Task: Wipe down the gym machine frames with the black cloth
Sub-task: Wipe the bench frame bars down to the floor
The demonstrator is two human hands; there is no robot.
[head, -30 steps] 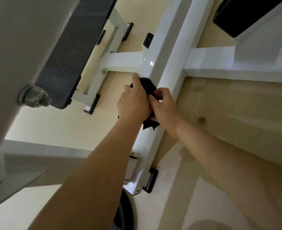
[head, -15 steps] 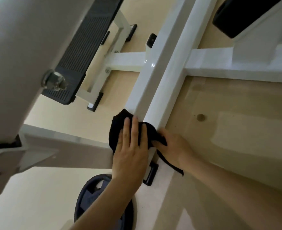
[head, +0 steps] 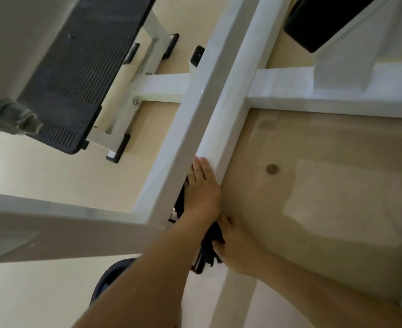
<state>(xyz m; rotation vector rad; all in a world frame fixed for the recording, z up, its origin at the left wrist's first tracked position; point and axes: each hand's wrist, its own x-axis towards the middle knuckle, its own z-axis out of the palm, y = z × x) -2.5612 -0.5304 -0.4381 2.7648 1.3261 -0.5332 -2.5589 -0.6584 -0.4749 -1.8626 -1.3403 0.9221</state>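
Note:
A long white frame beam (head: pixel 228 91) of the gym machine runs from the top centre down toward me. My left hand (head: pixel 202 192) lies flat along the beam's lower part, fingers together, pressing the black cloth (head: pixel 209 242) against the metal. Most of the cloth is hidden under both hands; dark folds show beside the left palm and hang below it. My right hand (head: pixel 236 249) grips the cloth's lower end at the foot of the beam. A second white bar (head: pixel 181 147) crosses in front and covers the beam's left side.
A black ribbed footplate (head: pixel 81 67) on a white bracket sits upper left, with a large bolt (head: pixel 12 119) close to the camera. A white cross member (head: pixel 337 100) and a black pad (head: pixel 323 22) lie upper right. A dark weight plate (head: pixel 110 280) rests on the wooden floor.
Both hands slid down the beam toward its foot with the cloth. The left hand has turned edge-on against the beam, and the near white bar now hides more of the cloth.

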